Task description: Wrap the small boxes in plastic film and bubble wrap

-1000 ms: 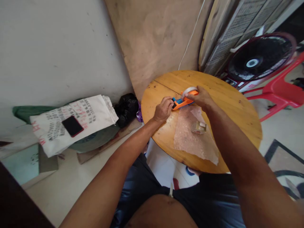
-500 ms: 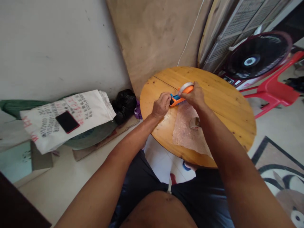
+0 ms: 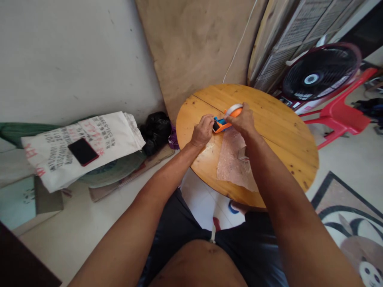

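An orange and blue tape dispenser (image 3: 222, 127) with a pale roll of tape (image 3: 233, 108) is over the far left part of the round wooden table (image 3: 287, 135). My right hand (image 3: 243, 119) grips it at the roll end. At the dispenser's other end, my left hand (image 3: 203, 129) has its fingers pinched together; whatever is between them is too small to make out. A sheet of bubble wrap (image 3: 231, 167) lies on the table below the dispenser. On it sits a small box (image 3: 243, 154), partly hidden by my right forearm.
A red plastic chair (image 3: 344, 115) and a dark red fan (image 3: 321, 71) stand to the right. Wooden boards (image 3: 197, 52) lean behind the table. At left, a phone (image 3: 83, 152) rests on a white printed sack (image 3: 119, 129), beside a black plastic bag (image 3: 156, 131).
The view has shifted slightly. Both hands keep nearly the same place on the tape dispenser, and my right forearm now covers more of the small box.
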`<state>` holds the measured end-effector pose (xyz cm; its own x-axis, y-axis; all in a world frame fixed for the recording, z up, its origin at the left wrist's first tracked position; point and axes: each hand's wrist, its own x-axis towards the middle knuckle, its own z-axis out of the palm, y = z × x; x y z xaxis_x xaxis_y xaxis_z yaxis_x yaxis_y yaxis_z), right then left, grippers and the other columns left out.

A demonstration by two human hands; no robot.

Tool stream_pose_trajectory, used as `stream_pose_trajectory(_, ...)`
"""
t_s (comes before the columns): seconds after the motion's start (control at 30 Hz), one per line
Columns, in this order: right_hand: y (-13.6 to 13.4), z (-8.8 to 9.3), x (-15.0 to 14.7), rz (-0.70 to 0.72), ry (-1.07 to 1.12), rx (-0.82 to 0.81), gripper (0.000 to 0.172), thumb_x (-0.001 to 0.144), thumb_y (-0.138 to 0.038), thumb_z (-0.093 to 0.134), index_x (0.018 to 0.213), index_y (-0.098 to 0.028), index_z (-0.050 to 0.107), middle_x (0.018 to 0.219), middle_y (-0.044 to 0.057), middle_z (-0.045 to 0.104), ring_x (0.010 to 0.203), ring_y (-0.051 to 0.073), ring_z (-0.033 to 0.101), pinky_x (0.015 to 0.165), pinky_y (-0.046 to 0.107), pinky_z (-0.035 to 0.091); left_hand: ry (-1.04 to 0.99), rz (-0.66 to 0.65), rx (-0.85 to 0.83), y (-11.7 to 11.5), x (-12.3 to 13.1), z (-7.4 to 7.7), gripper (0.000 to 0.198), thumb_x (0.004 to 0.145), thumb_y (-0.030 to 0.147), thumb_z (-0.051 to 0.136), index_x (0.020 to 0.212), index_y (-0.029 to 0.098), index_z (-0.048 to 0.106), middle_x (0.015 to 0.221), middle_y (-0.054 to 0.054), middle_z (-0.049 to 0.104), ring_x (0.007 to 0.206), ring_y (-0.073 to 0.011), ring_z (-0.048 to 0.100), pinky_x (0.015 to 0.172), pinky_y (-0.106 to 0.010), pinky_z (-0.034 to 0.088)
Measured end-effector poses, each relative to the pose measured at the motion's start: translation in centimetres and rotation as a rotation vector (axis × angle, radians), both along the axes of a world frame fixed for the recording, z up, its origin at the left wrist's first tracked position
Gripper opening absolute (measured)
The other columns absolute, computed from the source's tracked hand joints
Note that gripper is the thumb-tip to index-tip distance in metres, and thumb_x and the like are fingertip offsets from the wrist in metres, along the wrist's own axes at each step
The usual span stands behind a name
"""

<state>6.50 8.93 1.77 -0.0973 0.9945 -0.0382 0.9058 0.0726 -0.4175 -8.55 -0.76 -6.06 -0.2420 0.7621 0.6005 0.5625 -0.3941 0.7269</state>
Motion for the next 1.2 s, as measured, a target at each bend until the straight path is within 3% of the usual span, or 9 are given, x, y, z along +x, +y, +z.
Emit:
stream_pose_trajectory(0.1, -0.2, -0.2, 0.0, -0.014, 0.016, 0.012, 0.082, 0.073, -0.053, 0.071, 0.14, -0.018, 0.039, 0.132, 0.021, 0.05, 0.121, 0.039, 0.054, 0.101, 0.052, 0.044, 0.008, 0.009, 0.022, 0.1, 0.0, -0.1, 0.029, 0.105, 0.039, 0.03, 0.099, 0.022, 0.053, 0.11, -0.011, 0.065, 0.114, -0.0186, 0.064, 0.097, -0.036, 0.053)
stream_pose_trajectory(0.3, -1.0, -0.8, -1.6, -0.045, -0.066, 0.184, 0.08, 0.075, -0.048, 0.07, 0.14, -0.013, 0.039, 0.133, 0.024, 0.048, 0.126, 0.039, 0.049, 0.105, 0.052, 0.04, -0.087, -0.007, -0.013, -0.1, -0.1, -0.2, 0.03, 0.106, 0.039, 0.027, 0.101, 0.021, 0.05, 0.114, -0.011, 0.064, 0.11, -0.0173, 0.066, 0.095, -0.035, 0.055)
stream_pose_trajectory(0.6, 0.4, -0.9, 0.2, 0.027, -0.034, 0.048, 0.093, 0.072, -0.054, 0.072, 0.146, -0.016, 0.032, 0.14, 0.023, 0.043, 0.131, 0.039, 0.045, 0.106, 0.051, 0.041, -0.107, -0.003, -0.047, 0.3, 0.0, -0.9, 0.033, 0.105, 0.044, 0.027, 0.105, 0.021, 0.051, 0.117, -0.01, 0.063, 0.11, -0.0172, 0.066, 0.091, -0.034, 0.057)
stream_pose_trajectory(0.93, -0.6, -2.3, -1.6, -0.044, -0.073, 0.227, 0.076, 0.081, -0.048, 0.064, 0.143, -0.016, 0.033, 0.139, 0.024, 0.041, 0.13, 0.04, 0.044, 0.107, 0.057, 0.037, -0.19, -0.018, -0.052, 0.2, -0.1, -1.1, 0.034, 0.104, 0.048, 0.029, 0.103, 0.021, 0.05, 0.119, -0.012, 0.064, 0.114, -0.0195, 0.065, 0.094, -0.037, 0.057)
stream_pose_trajectory(1.07, -0.3, -1.6, -1.3, -0.005, -0.056, 0.151, 0.082, 0.079, -0.045, 0.068, 0.145, -0.016, 0.031, 0.14, 0.024, 0.039, 0.133, 0.039, 0.042, 0.108, 0.056, 0.038, -0.179, 0.022, -0.059, 0.3, -0.2, -1.2, 0.034, 0.104, 0.049, 0.028, 0.103, 0.022, 0.049, 0.118, -0.012, 0.064, 0.116, -0.0194, 0.065, 0.096, -0.038, 0.055)
stream_pose_trajectory(1.2, 0.5, -0.6, 1.0, 0.13, -0.003, 0.051, 0.089, 0.068, -0.041, 0.078, 0.142, -0.014, 0.036, 0.137, 0.022, 0.045, 0.129, 0.036, 0.047, 0.104, 0.05, 0.044, -0.156, 0.007, -0.066, 0.4, -0.2, -1.3, 0.032, 0.105, 0.047, 0.029, 0.105, 0.022, 0.05, 0.116, -0.01, 0.065, 0.111, -0.0181, 0.067, 0.094, -0.035, 0.055)
